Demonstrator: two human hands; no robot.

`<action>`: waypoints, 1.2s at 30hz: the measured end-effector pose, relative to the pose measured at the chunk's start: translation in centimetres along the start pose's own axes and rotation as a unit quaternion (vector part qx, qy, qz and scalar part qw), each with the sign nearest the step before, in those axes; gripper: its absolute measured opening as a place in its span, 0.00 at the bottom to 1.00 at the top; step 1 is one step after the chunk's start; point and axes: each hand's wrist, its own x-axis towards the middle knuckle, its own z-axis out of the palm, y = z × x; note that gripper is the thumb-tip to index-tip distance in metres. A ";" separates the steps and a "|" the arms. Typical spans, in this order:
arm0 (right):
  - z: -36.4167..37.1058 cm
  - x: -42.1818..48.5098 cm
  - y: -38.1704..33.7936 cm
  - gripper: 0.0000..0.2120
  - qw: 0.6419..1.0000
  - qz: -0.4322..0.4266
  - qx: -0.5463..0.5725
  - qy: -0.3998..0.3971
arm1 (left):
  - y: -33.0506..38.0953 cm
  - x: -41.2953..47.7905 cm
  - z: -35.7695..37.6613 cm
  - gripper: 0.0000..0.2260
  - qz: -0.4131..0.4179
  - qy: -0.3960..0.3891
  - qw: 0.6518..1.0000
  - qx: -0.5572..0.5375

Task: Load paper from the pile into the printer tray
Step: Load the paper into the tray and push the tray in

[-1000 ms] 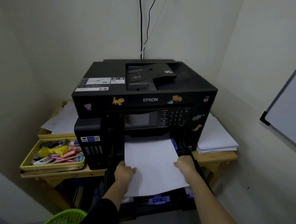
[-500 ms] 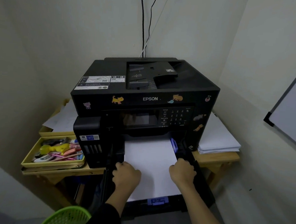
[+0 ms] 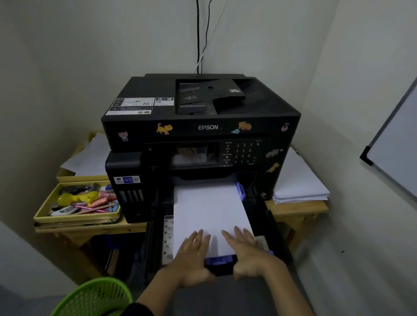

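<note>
White paper [image 3: 209, 211] now flat in tray [image 3: 260, 216]; both hands' fingers seemingly spread, blurred.

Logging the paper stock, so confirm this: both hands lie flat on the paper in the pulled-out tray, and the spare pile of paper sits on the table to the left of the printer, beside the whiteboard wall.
One detail is wrong. The spare pile of paper sits to the right of the printer, not the left, as the head view shows. The rest holds: the left hand and right hand lie flat on the paper in the pulled-out tray.
</note>
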 end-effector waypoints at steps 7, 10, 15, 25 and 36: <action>3.7 0.1 -0.2 0.48 0.977 0.006 -0.137 0.165 | -0.6 0.4 3.3 0.44 -0.001 0.077 0.977 0.200; 3.9 0.1 -0.1 0.45 0.972 0.005 -0.135 0.191 | -0.7 0.7 3.6 0.36 0.000 0.096 0.974 0.205; 4.1 0.7 -0.2 0.43 0.969 0.006 -0.148 0.199 | -1.0 1.4 3.8 0.36 0.001 0.082 0.973 0.218; -0.3 5.1 -1.5 0.42 0.970 0.005 -0.170 0.171 | -2.2 5.3 -1.6 0.36 -0.010 0.046 0.972 0.232; -3.4 7.6 -1.6 0.47 0.965 0.044 -0.090 0.244 | -2.9 8.8 -3.6 0.50 -0.109 0.135 0.975 0.137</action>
